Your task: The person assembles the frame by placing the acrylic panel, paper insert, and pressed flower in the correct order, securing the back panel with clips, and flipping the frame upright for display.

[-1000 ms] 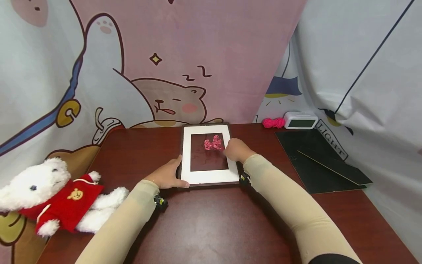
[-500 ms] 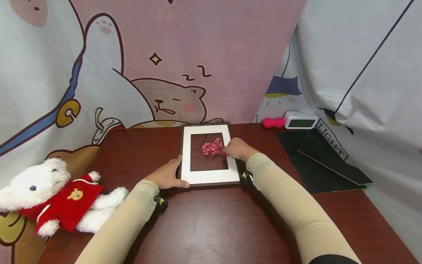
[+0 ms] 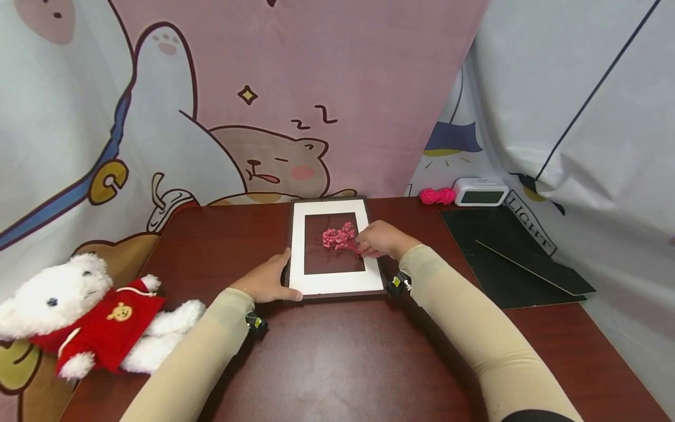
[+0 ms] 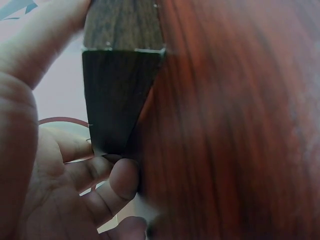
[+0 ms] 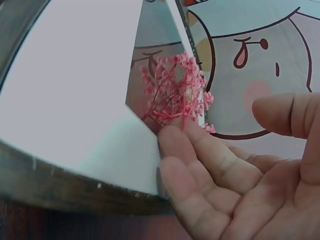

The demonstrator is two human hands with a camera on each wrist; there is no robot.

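A picture frame (image 3: 337,284) with a dark wooden edge and a white mat lies flat on the table. Inside the mat opening is a sprig of small pink dried flowers (image 3: 339,235), its stems pointing right. At the frame's near left corner, my left hand (image 3: 268,279) holds on, thumb along the front edge and fingers by the left side. My right hand (image 3: 384,239) is over the frame's right side, fingertips at the stems. In the right wrist view its thumb (image 5: 280,114) stands apart from the fingers (image 5: 175,142), which touch the sprig's lower end (image 5: 172,117).
On the left lies a white plush toy (image 3: 100,316) in a red top. Two black boards (image 3: 485,266) overlap on the right. A pink yarn bundle (image 3: 436,196) and a white digital clock (image 3: 481,192) stand at the back, before a printed curtain (image 3: 379,105).
The pink sprig has shifted slightly toward me and left within the opening, with more of its stems showing. My right fingers have loosened; the left hand keeps its place.
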